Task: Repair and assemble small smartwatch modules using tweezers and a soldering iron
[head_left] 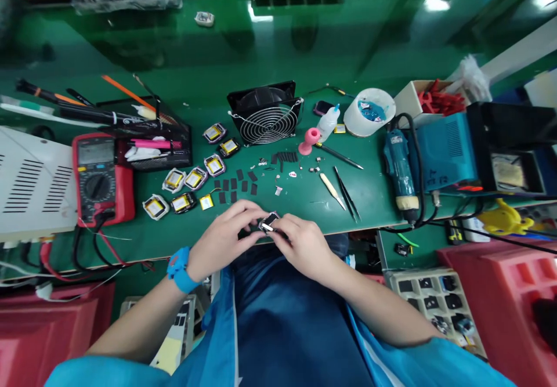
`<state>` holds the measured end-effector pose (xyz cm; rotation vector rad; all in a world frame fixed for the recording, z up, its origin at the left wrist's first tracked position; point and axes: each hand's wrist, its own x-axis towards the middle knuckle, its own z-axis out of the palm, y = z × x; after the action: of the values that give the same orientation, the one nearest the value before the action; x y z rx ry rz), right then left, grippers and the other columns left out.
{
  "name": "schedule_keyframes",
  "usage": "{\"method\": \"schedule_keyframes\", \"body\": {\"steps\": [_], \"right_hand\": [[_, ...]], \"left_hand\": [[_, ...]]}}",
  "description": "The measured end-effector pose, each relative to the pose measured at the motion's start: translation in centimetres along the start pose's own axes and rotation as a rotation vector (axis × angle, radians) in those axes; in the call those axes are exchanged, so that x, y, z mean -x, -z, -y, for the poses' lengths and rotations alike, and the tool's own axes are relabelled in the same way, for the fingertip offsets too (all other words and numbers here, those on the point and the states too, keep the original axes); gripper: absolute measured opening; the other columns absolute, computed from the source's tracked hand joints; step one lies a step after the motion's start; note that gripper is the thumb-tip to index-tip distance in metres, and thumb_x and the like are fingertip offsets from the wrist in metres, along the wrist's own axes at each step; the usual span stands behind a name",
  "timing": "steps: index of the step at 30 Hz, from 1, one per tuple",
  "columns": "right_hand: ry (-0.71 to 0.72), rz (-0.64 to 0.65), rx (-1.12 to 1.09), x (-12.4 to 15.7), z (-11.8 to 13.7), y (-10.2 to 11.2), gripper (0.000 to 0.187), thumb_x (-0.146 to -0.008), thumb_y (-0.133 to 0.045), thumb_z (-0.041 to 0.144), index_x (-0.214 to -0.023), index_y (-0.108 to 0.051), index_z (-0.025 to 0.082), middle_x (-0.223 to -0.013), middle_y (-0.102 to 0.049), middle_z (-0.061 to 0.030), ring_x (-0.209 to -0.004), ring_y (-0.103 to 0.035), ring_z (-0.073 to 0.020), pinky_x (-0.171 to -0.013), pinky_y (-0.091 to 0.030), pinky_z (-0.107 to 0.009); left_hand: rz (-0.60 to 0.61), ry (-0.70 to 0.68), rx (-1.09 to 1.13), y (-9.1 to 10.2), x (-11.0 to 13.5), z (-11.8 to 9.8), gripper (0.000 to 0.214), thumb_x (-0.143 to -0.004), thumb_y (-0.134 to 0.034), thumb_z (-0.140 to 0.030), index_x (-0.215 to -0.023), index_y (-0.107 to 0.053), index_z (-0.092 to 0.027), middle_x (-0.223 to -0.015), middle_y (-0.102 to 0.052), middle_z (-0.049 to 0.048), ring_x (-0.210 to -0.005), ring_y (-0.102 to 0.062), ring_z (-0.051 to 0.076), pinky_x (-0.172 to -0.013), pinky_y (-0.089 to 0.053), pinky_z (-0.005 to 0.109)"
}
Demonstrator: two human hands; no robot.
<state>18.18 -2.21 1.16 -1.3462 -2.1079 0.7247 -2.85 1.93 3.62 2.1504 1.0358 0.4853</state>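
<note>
Close to the bench's front edge, my left hand (235,229) pinches one side of a small watch-like device housing (270,220) between thumb and fingers. On its other side, the fingers of my right hand (301,242) close on the same housing. Its dark face shows in part; my fingertips cover the rest. Just beyond my left hand lie several small black rectangular pads (234,183). A loose yellow battery cell (206,201) rests to their left. Further left are several similar housings (195,178) with yellow cells inside. A blue wrist strap (183,270) circles my left wrist.
A black fan (265,114) with a wire guard stands behind the pads. Tweezers (347,195), a pale-handled tool (332,191) and a white tub (369,112) lie to the right. A red multimeter (102,178) stands left, an electric screwdriver (400,169) right.
</note>
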Motion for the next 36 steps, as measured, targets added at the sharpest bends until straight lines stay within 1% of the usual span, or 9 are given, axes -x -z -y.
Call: {"method": "schedule_keyframes", "body": {"steps": [2,4,9,14,20,23,27,32,36], "right_hand": [[-0.023,-0.017,-0.021,0.0,0.0,0.0,0.016,-0.102,-0.056,0.024,-0.093,-0.067,0.019,-0.08,-0.069,-0.004,-0.067,-0.066,-0.0164,-0.061,-0.048,-0.026],[-0.044,-0.044,-0.05,0.0,0.1,0.1,0.018,-0.102,-0.054,0.024,-0.092,-0.068,0.019,-0.079,-0.07,-0.0041,-0.067,-0.066,-0.0164,-0.062,-0.048,-0.027],[-0.11,-0.134,-0.187,0.0,0.5,0.1,0.02,-0.101,-0.056,0.025,-0.087,-0.069,0.019,-0.078,-0.073,-0.0039,-0.066,-0.065,-0.0152,-0.062,-0.049,-0.026],[-0.264,-0.178,-0.331,0.3,0.7,0.2,0.017,-0.096,-0.06,0.022,-0.082,-0.068,0.02,-0.075,-0.073,-0.0014,-0.063,-0.065,-0.013,-0.06,-0.048,-0.023],[-0.346,-0.157,-0.442,0.1,0.6,0.3,0.018,-0.096,-0.061,0.027,-0.08,-0.067,0.02,-0.068,-0.069,0.0,-0.06,-0.063,-0.0127,-0.057,-0.046,-0.023],[-0.382,-0.144,-0.503,0.0,0.5,0.4,0.019,-0.095,-0.061,0.03,-0.081,-0.067,0.02,-0.065,-0.066,0.0006,-0.057,-0.061,-0.0123,-0.053,-0.044,-0.023],[-0.446,-0.128,-0.577,0.0,0.4,0.6,0.023,-0.094,-0.063,0.038,-0.078,-0.064,0.021,-0.062,-0.063,0.0019,-0.051,-0.057,-0.0108,-0.049,-0.042,-0.022],[-0.515,-0.098,-0.725,-0.4,0.0,1.2,0.037,-0.085,-0.075,0.051,-0.072,-0.057,0.021,-0.058,-0.057,0.0051,-0.047,-0.05,-0.008,-0.044,-0.039,-0.02],[-0.556,-0.036,-0.911,-0.7,-0.7,2.0,0.042,-0.076,-0.083,0.054,-0.086,-0.06,0.021,-0.066,-0.057,0.0065,-0.046,-0.05,-0.0067,-0.04,-0.04,-0.019]], "left_hand": [[0.103,-0.028,-0.082,0.5,-0.5,0.3,0.05,-0.094,-0.068,-0.027,-0.142,-0.055,-0.028,-0.123,-0.06,0.0077,-0.104,-0.066,0.021,-0.086,-0.06,0.033],[0.165,-0.076,-0.166,0.7,-1.2,0.6,0.06,-0.09,-0.073,-0.026,-0.146,-0.051,-0.029,-0.122,-0.058,0.0077,-0.107,-0.064,0.023,-0.089,-0.059,0.037],[0.149,-0.08,-0.227,-0.3,-2.3,0.1,0.028,-0.091,-0.071,-0.03,-0.115,-0.062,-0.02,-0.106,-0.058,0.0059,-0.093,-0.062,0.022,-0.08,-0.056,0.035],[-0.053,0.071,-0.145,-2.7,-1.3,-1.2,0.016,-0.093,-0.065,-0.023,-0.106,-0.055,-0.02,-0.098,-0.062,0.003,-0.089,-0.064,0.02,-0.079,-0.055,0.034],[-0.223,0.231,0.086,-4.0,0.0,-2.2,0.018,-0.094,-0.067,-0.025,-0.111,-0.062,-0.023,-0.095,-0.071,-0.0012,-0.082,-0.069,0.016,-0.078,-0.057,0.03],[-0.299,0.314,0.253,-4.3,0.2,-2.2,0.016,-0.095,-0.067,-0.028,-0.11,-0.067,-0.024,-0.098,-0.075,-0.0005,-0.085,-0.073,0.016,-0.082,-0.06,0.029],[-0.385,0.428,0.523,-5.0,0.3,-2.2,0.025,-0.09,-0.072,-0.03,-0.114,-0.072,-0.023,-0.098,-0.078,0.0021,-0.086,-0.076,0.017,-0.079,-0.064,0.027],[-0.39,0.491,0.744,-4.9,0.2,-2.6,0.021,-0.086,-0.077,-0.029,-0.104,-0.077,-0.02,-0.103,-0.081,0.0051,-0.095,-0.078,0.019,-0.087,-0.065,0.029],[-0.35,0.531,0.882,-4.4,0.0,-3.1,0.025,-0.081,-0.082,-0.033,-0.101,-0.077,-0.019,-0.097,-0.082,0.0056,-0.088,-0.079,0.02,-0.081,-0.066,0.028]]}}
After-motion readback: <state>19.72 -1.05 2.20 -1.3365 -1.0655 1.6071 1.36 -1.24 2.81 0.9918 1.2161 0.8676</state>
